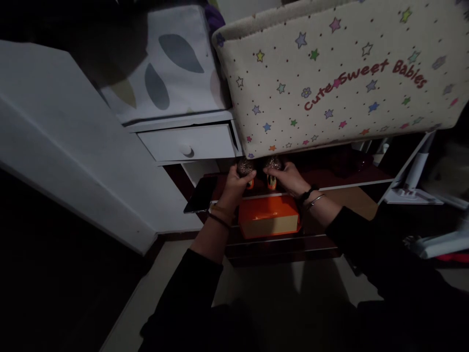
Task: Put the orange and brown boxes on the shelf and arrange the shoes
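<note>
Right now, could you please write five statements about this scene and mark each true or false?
1. The left hand and the right hand each hold a dark, glittery object with an orange lower part. True.
2. The glossy orange box is above both hands. False: the glossy orange box lies below them in the picture.
3. The cream fabric piece with coloured stars shows the words "Cute Sweet Babies". True.
4. The thin silver bangle is on the left arm. False: the thin silver bangle is on the right arm.
5. A flat black slab lies left of the box in the picture. True.
</note>
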`<state>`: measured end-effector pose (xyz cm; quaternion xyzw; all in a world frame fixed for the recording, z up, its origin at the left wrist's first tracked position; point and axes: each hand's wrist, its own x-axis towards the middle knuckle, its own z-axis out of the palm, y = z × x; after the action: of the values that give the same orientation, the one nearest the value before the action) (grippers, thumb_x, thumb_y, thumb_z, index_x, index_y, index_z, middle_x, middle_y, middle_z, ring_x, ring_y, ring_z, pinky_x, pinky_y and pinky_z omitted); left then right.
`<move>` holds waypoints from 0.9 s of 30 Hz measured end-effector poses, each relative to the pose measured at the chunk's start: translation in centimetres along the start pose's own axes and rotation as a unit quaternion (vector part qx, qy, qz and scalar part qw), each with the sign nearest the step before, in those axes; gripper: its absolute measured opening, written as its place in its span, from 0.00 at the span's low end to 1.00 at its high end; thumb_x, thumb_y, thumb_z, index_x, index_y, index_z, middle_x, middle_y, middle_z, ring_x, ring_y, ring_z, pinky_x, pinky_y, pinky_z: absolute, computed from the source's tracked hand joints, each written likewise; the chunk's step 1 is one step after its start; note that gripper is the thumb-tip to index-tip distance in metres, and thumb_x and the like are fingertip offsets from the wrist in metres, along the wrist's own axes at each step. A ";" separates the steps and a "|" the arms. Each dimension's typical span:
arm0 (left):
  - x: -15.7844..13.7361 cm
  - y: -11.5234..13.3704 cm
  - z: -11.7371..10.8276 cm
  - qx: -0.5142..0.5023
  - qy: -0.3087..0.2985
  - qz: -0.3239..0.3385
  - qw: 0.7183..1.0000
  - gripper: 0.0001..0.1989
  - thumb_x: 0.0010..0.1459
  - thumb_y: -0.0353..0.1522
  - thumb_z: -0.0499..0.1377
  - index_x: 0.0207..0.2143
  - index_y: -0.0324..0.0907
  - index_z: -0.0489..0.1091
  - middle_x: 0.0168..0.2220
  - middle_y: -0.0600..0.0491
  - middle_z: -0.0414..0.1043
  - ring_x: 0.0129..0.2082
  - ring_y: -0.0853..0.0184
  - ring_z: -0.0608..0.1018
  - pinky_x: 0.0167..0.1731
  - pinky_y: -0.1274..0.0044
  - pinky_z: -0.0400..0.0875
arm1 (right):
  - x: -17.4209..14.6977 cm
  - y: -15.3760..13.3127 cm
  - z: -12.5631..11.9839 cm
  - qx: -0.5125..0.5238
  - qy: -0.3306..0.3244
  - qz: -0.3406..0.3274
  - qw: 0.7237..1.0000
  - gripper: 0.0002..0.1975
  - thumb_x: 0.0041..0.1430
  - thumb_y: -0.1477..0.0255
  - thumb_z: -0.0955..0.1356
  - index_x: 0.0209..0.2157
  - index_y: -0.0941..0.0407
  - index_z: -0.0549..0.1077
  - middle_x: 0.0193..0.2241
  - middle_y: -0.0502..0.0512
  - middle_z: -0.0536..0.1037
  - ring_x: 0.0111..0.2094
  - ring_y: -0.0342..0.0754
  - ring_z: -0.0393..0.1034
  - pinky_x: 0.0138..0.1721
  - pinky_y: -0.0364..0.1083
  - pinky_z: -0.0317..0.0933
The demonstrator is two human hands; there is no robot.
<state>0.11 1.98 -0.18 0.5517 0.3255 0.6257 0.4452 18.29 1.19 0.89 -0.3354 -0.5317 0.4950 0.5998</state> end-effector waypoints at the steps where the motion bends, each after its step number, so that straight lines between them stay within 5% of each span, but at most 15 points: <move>1: -0.1 -0.1 -0.1 0.004 0.004 0.000 1.000 0.33 0.44 0.38 0.75 0.52 0.43 0.69 0.53 0.46 0.79 0.53 0.59 0.80 0.60 0.64 0.72 | 0.1 0.4 0.1 -0.006 -0.005 -0.009 1.000 0.25 0.40 0.58 0.83 0.36 0.57 0.80 0.36 0.56 0.86 0.41 0.53 0.79 0.49 0.52 0.73; 9: -0.6 -1.3 -0.2 0.029 0.027 0.005 0.999 0.37 0.45 0.34 0.74 0.57 0.45 0.67 0.55 0.47 0.78 0.55 0.60 0.80 0.58 0.69 0.73 | 0.5 1.3 -0.3 -0.076 -0.034 -0.040 0.996 0.26 0.46 0.52 0.81 0.39 0.55 0.78 0.39 0.57 0.85 0.47 0.57 0.79 0.53 0.55 0.72; 13: -0.9 -1.6 -0.6 0.036 0.017 0.004 0.999 0.39 0.46 0.31 0.73 0.60 0.45 0.66 0.59 0.45 0.77 0.59 0.58 0.79 0.60 0.65 0.73 | 0.2 2.0 -0.9 -0.082 -0.020 -0.056 0.995 0.32 0.40 0.53 0.83 0.44 0.52 0.74 0.42 0.57 0.84 0.49 0.57 0.76 0.54 0.55 0.71; 27: -1.6 -2.4 -0.7 0.066 0.047 -0.005 0.997 0.48 0.46 0.28 0.72 0.68 0.45 0.57 0.65 0.38 0.70 0.60 0.54 0.78 0.60 0.62 0.75 | -1.0 2.4 -2.1 -0.197 -0.031 -0.030 0.980 0.36 0.42 0.54 0.81 0.49 0.54 0.69 0.45 0.59 0.79 0.43 0.55 0.75 0.46 0.56 0.73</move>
<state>-0.16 1.52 -3.12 0.5485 0.3894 0.6258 0.3948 19.82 1.20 -2.05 -0.4149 -0.6471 0.3727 0.5198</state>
